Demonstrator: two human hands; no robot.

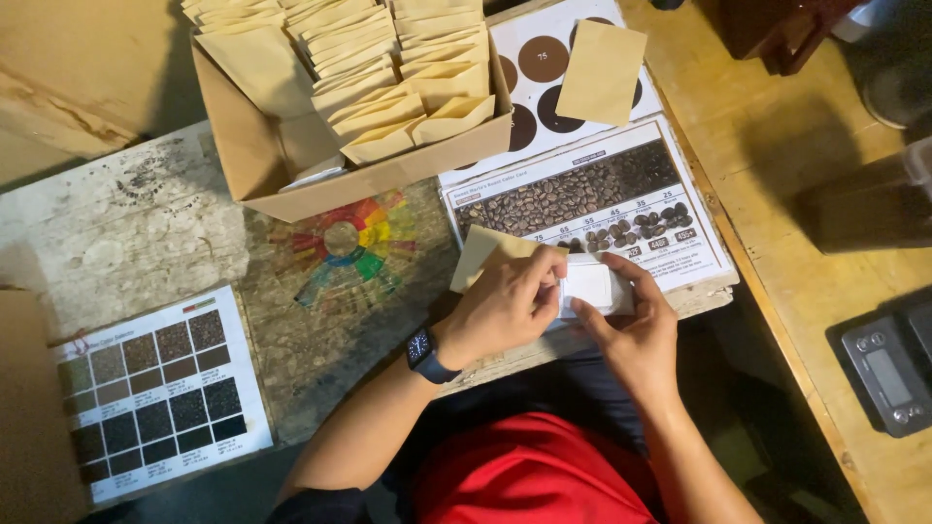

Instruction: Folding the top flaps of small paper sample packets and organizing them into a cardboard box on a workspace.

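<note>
A worn wooden table [146, 233] bears a cardboard box [254, 155], colour wheel [351, 241] and printed charts [160, 388].

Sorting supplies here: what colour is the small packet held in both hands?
White packet, clearest in the head view.

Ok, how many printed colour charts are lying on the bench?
3. One grid chart at the lower left, one coffee-bean chart above the hands, and one with brown circles behind it, partly covered by the cardboard box and a tan envelope. More may be hidden.
</note>
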